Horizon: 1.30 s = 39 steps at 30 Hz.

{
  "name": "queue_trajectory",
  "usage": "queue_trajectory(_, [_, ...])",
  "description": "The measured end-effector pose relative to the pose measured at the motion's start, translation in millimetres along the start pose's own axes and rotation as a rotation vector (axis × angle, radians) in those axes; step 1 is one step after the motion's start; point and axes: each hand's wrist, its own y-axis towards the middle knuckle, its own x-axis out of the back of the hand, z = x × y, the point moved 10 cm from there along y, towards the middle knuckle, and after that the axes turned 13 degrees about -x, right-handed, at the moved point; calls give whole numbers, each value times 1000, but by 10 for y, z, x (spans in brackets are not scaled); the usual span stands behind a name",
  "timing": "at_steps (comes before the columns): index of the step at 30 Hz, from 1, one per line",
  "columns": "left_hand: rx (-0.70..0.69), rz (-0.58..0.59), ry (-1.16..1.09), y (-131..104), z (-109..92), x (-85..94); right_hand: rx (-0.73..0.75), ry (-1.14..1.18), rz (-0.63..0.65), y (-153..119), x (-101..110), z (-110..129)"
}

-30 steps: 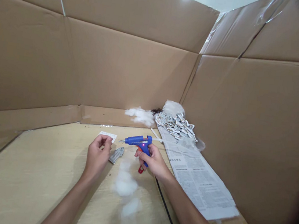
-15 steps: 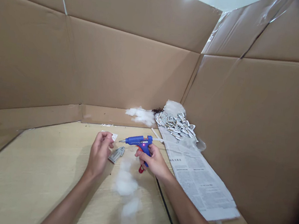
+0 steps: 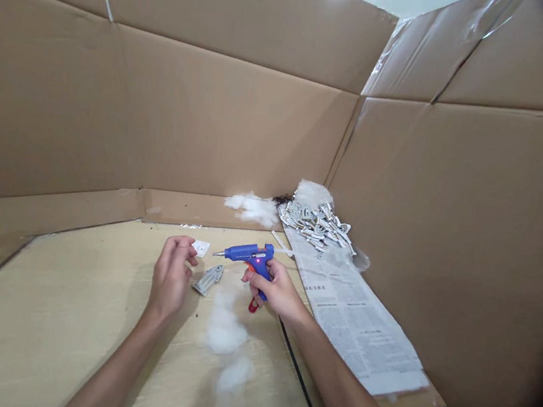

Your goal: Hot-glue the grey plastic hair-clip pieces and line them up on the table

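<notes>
My right hand is wrapped round the handle of a blue glue gun, whose nozzle points left and whose small light glows. My left hand is raised to the left of the nozzle, fingers curled, beside a small white printed card; whether the fingers touch the card is unclear. Between the hands, a grey flat figure-shaped piece lies on the table. White fluffy wadding is spread below it. A red item shows under my right hand.
At the back right, a pile of grey and white cut-out pieces rests on newspaper. More white fluff sits beside it. A black cable runs down from my right hand. Cardboard walls surround the table.
My left hand has shifted slightly left, and more of the white card shows to the right of its fingers. The glue gun stays in my right hand. The view has turned slightly.
</notes>
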Motion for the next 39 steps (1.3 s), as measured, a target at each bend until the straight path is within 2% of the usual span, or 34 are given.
queue_trajectory(6, [-83,112,202,-18,0,-130,-4,-6,18,-10,-47,-2])
queue_trajectory(9, [-95,96,166,-4,-17,-99,-3,-6,17,4,-47,4])
queue_trajectory(13, [-5,60,17,16,44,-43,0,-2,11,2,-25,22])
queue_trajectory(20, [-44,111,224,-36,-7,-130,-17,-8,25,-8,-56,13])
queue_trajectory(25, [-23,-17,-27,5,-12,0,0,-6,8,-8,-26,15])
queue_trajectory(28, [-49,-74,56,36,-23,107,15,-3,12,-1,-8,15])
queue_trajectory(33, [-53,-5,205,42,1,63,12,-8,-16,25,40,6])
queue_trajectory(39, [66,77,65,-7,122,-102,4,-30,-32,24,32,-11])
